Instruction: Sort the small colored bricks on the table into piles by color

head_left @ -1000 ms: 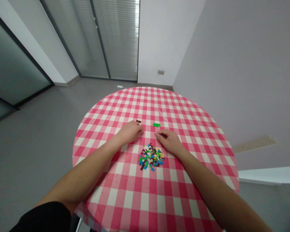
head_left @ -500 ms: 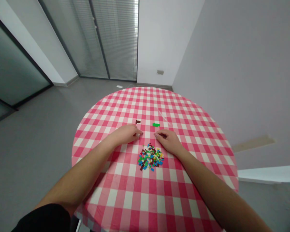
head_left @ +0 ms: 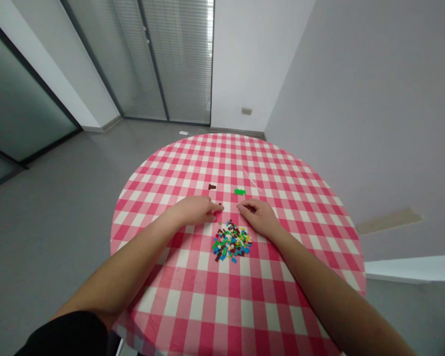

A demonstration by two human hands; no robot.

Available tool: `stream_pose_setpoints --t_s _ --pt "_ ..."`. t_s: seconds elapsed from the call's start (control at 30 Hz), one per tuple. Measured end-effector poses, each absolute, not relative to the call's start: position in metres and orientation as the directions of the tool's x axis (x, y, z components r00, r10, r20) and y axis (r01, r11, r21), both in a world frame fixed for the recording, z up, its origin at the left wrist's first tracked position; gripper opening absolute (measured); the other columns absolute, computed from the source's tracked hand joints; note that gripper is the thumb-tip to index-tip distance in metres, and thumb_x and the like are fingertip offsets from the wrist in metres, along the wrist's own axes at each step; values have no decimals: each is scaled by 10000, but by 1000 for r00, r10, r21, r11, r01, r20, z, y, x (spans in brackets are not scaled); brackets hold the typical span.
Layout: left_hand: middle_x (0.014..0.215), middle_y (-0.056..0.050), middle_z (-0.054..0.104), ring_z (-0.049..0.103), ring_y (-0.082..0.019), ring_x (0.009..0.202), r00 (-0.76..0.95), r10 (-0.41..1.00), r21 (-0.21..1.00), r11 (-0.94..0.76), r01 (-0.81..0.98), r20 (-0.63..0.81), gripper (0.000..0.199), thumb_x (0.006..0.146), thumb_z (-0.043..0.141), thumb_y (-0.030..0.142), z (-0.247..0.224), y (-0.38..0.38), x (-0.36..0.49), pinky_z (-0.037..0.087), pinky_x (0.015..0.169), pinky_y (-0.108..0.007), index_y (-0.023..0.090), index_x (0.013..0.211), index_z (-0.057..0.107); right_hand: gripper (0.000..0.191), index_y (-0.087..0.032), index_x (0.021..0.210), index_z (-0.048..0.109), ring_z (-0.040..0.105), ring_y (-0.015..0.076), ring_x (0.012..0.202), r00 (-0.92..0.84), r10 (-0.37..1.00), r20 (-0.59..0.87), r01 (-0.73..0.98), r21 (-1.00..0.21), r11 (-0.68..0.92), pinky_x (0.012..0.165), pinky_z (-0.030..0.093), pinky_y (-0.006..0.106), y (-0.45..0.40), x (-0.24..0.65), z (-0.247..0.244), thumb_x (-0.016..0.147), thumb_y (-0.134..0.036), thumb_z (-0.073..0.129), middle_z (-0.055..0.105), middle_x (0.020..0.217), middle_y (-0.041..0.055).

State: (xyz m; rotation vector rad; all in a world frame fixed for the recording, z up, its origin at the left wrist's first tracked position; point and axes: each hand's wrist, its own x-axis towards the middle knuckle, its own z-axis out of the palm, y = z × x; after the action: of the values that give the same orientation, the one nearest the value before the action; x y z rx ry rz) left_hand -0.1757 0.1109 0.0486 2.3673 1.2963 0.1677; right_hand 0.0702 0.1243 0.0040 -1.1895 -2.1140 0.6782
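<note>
My left hand (head_left: 196, 209) is over the tablecloth with its index finger stretched out and the thumb apart from it. Just beyond that fingertip lies a small dark brown brick (head_left: 220, 204). My right hand (head_left: 260, 216) rests on its side, thumb and index fingertips brought together; whether a small piece sits between them is hidden. Near me, between the forearms, spreads a pile of small toy bricks (head_left: 231, 243) in blue, green, brown, yellow and white. A dark brown brick piece (head_left: 212, 187) lies beyond my left hand, and a green brick piece (head_left: 240, 192) beyond my right.
The round table wears a red-and-white checked cloth (head_left: 241, 309). Behind it are a white wall with a socket plate (head_left: 246, 111) and glass panels with blinds (head_left: 181, 59). A grey wall stands to the right.
My left hand has shifted slightly right and towards me, its thumb and index finger spreading. The small brown brick now shows by its fingertip. My right hand stays in place.
</note>
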Motion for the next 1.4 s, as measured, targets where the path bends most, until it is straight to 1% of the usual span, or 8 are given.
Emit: stream_pose_setpoints --t_s 0.13,0.27,0.43,0.57,0.8,1.13,1.27,1.4 --pt "1030 -99 716 639 -253 811 464 821 209 -416 885 -333 517 896 526 385 57 109 -175 431 692 -307 336 1410 492 218 -188 820 726 642 195 712 -409 876 257 569 -679 465 641 469 298 125 70 4 886 -317 563 724 793 58" --pt "1140 -107 701 649 -272 914 410 836 127 -392 911 -364 523 936 440 447 65 109 -175 445 728 -307 349 1450 428 228 -186 814 721 640 193 710 -410 876 253 566 -683 462 642 466 296 124 70 4 891 -324 556 724 794 57" --pt "1045 -111 725 661 -277 844 380 850 88 -375 923 -364 514 948 406 446 65 113 -177 444 688 -309 346 1452 418 222 -192 816 718 642 196 712 -412 876 251 562 -687 461 640 466 298 124 70 5 892 -324 557 725 798 55" --pt "1022 -113 728 660 -273 822 375 868 82 -369 926 -325 493 944 421 422 59 119 -183 431 672 -305 344 1431 445 218 -191 811 720 647 203 720 -413 876 251 573 -676 464 640 467 302 124 70 5 889 -319 560 729 811 60" --pt "1106 -94 716 651 -283 877 369 898 161 -338 927 -240 456 928 444 462 45 129 -192 430 708 -320 348 1363 519 207 -192 813 720 648 196 712 -406 879 251 570 -682 458 632 468 295 123 70 6 881 -307 561 731 809 59" --pt "1195 -108 687 644 -317 954 340 910 192 -298 935 -240 506 923 459 464 45 131 -193 450 755 -367 364 1419 464 218 -187 824 729 654 200 717 -414 879 235 578 -678 454 637 472 299 123 69 7 884 -309 559 739 825 67" --pt "1213 -99 680 649 -317 955 342 907 173 -306 936 -246 514 930 436 484 45 131 -193 456 750 -367 374 1431 439 184 -191 888 744 671 198 768 -501 844 190 542 -692 477 675 485 295 122 69 10 861 -256 574 750 880 64" --pt "1190 -95 691 655 -306 939 337 909 140 -311 940 -245 514 935 416 500 43 132 -192 454 727 -345 372 1433 431 170 -196 914 751 664 179 728 -628 773 92 515 -695 502 653 480 275 119 69 16 840 -234 603 747 852 51"
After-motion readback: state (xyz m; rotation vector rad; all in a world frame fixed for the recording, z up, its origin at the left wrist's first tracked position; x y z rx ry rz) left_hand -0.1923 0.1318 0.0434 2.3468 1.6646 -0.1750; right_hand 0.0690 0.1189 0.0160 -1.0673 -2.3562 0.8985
